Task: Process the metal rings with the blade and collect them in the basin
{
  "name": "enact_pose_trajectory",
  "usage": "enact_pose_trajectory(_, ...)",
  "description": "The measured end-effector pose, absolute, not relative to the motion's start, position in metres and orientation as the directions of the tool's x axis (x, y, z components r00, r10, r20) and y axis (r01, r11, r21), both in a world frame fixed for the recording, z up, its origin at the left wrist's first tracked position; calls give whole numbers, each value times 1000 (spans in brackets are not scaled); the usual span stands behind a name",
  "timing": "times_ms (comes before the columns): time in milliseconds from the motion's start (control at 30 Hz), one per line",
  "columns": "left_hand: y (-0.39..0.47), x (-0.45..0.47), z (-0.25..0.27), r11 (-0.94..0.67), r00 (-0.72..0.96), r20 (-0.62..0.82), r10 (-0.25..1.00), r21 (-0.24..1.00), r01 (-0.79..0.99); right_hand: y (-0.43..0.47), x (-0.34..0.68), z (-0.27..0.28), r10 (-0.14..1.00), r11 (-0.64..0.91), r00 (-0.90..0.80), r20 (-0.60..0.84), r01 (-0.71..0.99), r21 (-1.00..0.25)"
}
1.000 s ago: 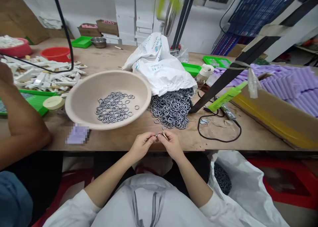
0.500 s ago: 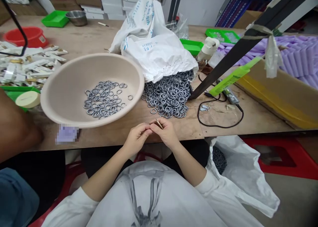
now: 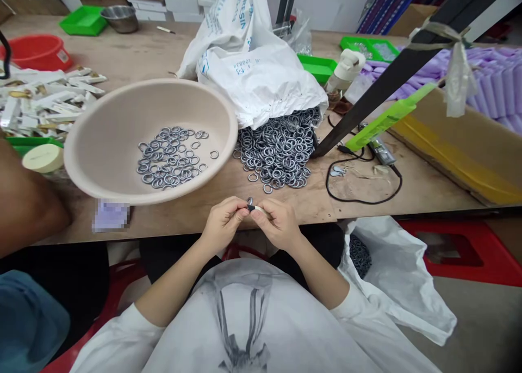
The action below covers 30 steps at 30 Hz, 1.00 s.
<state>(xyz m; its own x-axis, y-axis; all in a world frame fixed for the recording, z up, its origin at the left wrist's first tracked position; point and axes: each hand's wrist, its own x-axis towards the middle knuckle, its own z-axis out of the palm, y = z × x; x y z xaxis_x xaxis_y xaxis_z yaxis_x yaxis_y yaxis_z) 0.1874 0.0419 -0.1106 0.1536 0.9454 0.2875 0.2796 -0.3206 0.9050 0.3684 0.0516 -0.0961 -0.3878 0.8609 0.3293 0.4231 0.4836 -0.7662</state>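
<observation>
My left hand [image 3: 222, 223] is closed in a pinch on a grey ring [image 3: 249, 200] that stands up above the fingertips. My right hand [image 3: 280, 225] is closed on a small, thin tool [image 3: 258, 209] with a pale shaft; its exact kind is hard to make out. A dark part lies where the two hands' fingertips meet, against the ring. Just beyond the hands is a heap of grey rings [image 3: 281, 150], spilling from a white printed sack [image 3: 261, 74]. To the left, a wide beige basin [image 3: 101, 144] holds several more rings.
Another person's arm [image 3: 32, 204] rests at the left edge. A dark slanted post [image 3: 375, 85] stands at the right, near a black cable [image 3: 362, 201] and a cardboard box [image 3: 457, 150]. A white bag with rings [image 3: 399, 264] hangs below the table edge.
The fingertips have shifted, and a ring now shows between my hands. The tool in my right hand has turned from pointing up to lying sideways towards the left hand.
</observation>
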Motion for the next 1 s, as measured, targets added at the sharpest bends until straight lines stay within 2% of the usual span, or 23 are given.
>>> enact_pose_trajectory(233,41,185,-107,-321,172,283,944,907,271,57,370,-103,874,437,-404,269,416,-797)
enact_pose_trajectory(367,32,182,-107,-336,339,268,902,928,159,80,376,-118,965,259,-171,198,524,-811)
enact_pose_trajectory(433,29,180,-110,-237,326,180,928,961,143,93,375,-121,973,228,-128,192,660,-716)
enact_pose_trajectory(533,28,176,-119,-69,164,53,985,993,95,110,364,-119,966,255,-205,157,854,-454)
enact_pose_trajectory(600,29,173,-123,6,84,-9,996,999,34,118,354,-118,967,255,-239,90,917,-308)
enact_pose_trajectory(667,30,171,-126,85,27,-84,996,995,-44,123,348,-117,966,258,-253,54,931,-260)
enact_pose_trajectory(700,31,170,-126,125,3,-126,992,988,-89,124,347,-118,964,267,-260,64,918,-292)
enact_pose_trajectory(767,32,170,-126,187,-29,-196,980,965,-185,120,347,-118,957,286,-267,109,826,-486)
enact_pose_trajectory(800,34,171,-125,208,-36,-222,974,951,-229,116,347,-118,958,275,-264,113,723,-634)
enact_pose_trajectory(867,37,175,-124,238,-27,-258,966,923,-303,104,346,-117,961,161,-272,49,403,-901)
enact_pose_trajectory(933,39,181,-124,236,-5,-252,968,916,-324,88,342,-117,950,-41,-306,-67,90,-995)
enact_pose_trajectory(1000,41,189,-124,205,10,-210,978,941,-270,73,338,-116,938,-181,-314,-148,-79,-980)
